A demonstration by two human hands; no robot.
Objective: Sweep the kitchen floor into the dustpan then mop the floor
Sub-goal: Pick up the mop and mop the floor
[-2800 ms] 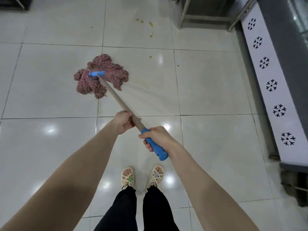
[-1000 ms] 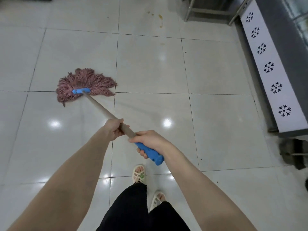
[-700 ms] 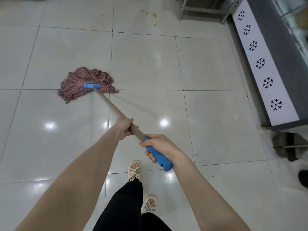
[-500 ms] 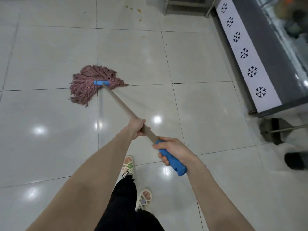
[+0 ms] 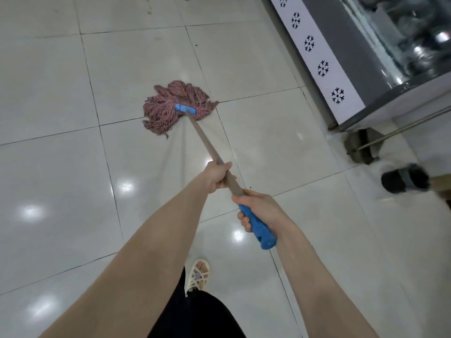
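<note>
A pink string mop head with a blue clamp lies flat on the white tiled floor, ahead of me. Its wooden handle slants back toward me. My left hand grips the wooden shaft partway down. My right hand grips the blue end grip just behind it. A wet streak trails on the tiles between the mop head and my hands. A grey dustpan stands on the floor at the right, with a dark broom head beside it.
A grey cabinet with a white snowflake-patterned strip runs along the right side. Yellowish spots mark the tiles at the top. My sandalled foot and black trouser leg are at the bottom centre.
The mop head has swept to the right across the tiles, leaving a wet trail. My view has turned right, bringing the dustpan and broom head further into sight. Both hands keep their grip.
</note>
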